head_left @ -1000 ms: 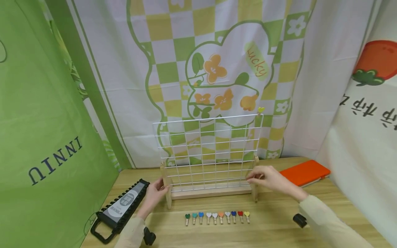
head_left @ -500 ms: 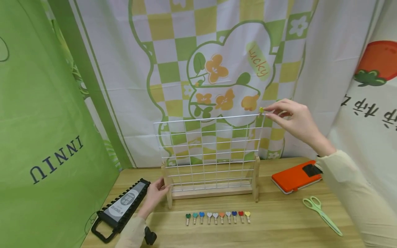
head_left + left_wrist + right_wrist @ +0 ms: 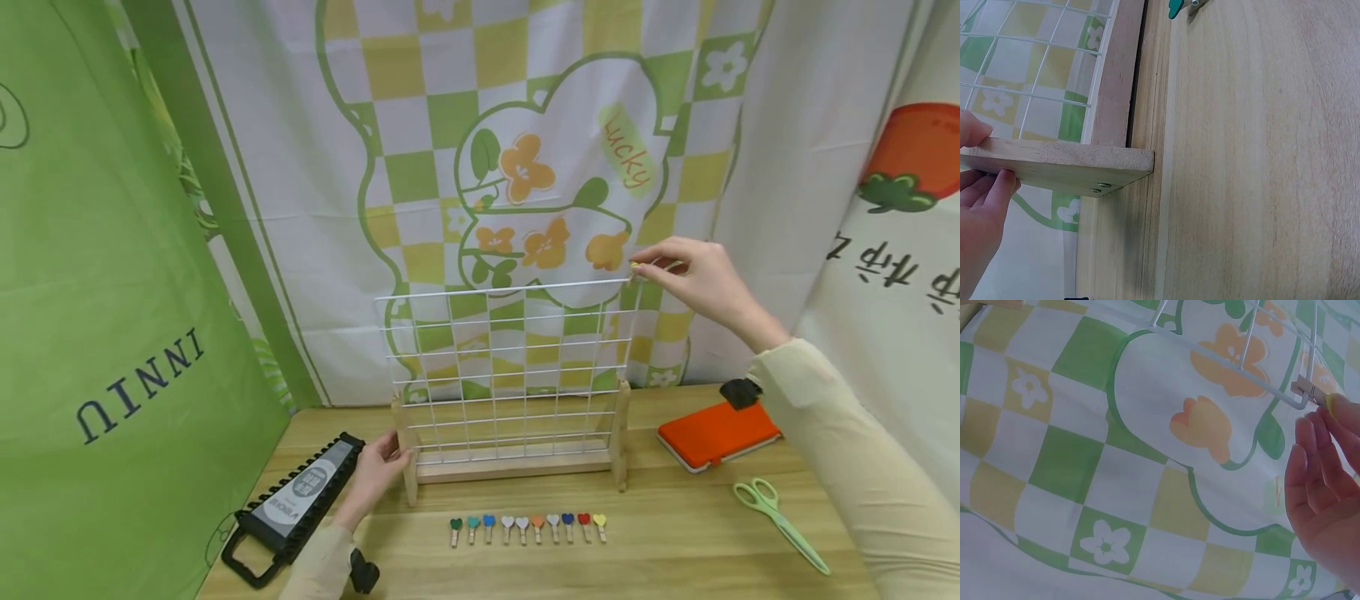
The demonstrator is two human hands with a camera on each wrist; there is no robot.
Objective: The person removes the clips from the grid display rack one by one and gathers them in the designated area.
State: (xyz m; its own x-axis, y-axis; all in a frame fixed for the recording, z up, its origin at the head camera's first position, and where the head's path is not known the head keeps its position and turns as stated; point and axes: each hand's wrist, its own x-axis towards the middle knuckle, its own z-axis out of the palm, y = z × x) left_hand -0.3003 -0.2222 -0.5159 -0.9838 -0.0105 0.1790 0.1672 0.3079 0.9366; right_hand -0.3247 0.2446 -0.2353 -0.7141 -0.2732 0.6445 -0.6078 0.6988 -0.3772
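A white wire grid [image 3: 506,362] stands upright in a wooden stand [image 3: 517,467]. My right hand [image 3: 697,275] pinches a small clothespin [image 3: 1312,391] with a yellow heart at the grid's top right corner; in the right wrist view its wooden end sits at the wire corner. My left hand [image 3: 372,477] grips the stand's left upright [image 3: 1060,156], thumb on one side and fingers on the other. In front of the stand lies a row of several heart clothespins, among them a dark green clothespin [image 3: 456,531], an orange clothespin [image 3: 537,528] and a yellow clothespin [image 3: 601,527].
On the left lies a black rack with a grey label [image 3: 292,504], close to my left forearm. An orange case [image 3: 716,435] and light green scissors [image 3: 780,523] lie on the right of the wooden table [image 3: 660,533]. A patterned curtain [image 3: 420,125] hangs behind the grid.
My right hand has risen from the stand's right side to the top right corner and now pinches the yellow heart clothespin there. The left hand stays on the left upright.
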